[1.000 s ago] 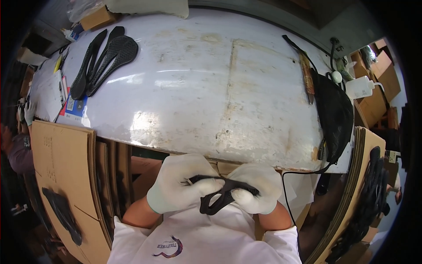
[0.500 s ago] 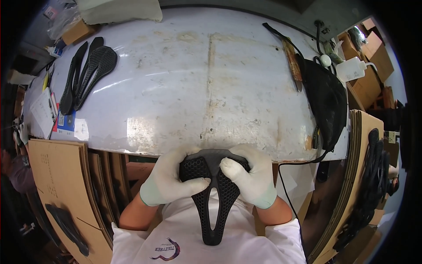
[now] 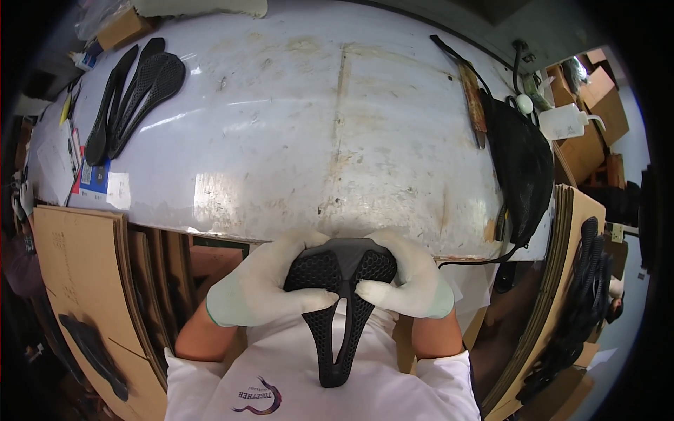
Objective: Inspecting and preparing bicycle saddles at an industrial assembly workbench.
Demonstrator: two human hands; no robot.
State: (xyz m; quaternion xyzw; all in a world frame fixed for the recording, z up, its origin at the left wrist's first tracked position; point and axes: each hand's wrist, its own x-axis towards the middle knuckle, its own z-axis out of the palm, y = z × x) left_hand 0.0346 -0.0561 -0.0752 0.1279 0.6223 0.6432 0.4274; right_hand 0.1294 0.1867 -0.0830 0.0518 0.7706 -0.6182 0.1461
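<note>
A black bicycle saddle [image 3: 331, 358] with honeycomb-textured wings and a long central slot is held close to my chest, its wide end toward the table and its narrow nose toward me. My left hand [image 3: 281, 277], in a white glove with a green cuff, wraps the left wing, thumb lying across the top beside the slot. Around the right wing curls my right hand [image 3: 408, 281], gloved alike, its thumb pressing near the slot's upper end. The fingers underneath the saddle are hidden.
Several more black saddles [image 3: 149, 91] lie at the table's [image 3: 281, 140] far left. A black cloth bag [image 3: 518, 168], a worn wooden-handled tool [image 3: 472, 98] and a white squeeze bottle [image 3: 562, 123] are at the right. Cardboard sheets [image 3: 77, 281] stand on both sides below the table.
My right thumb has slid down from the saddle's wide end toward the slot. The nose has swung slightly left, and both hands still grip the saddle. The view has turned a little.
</note>
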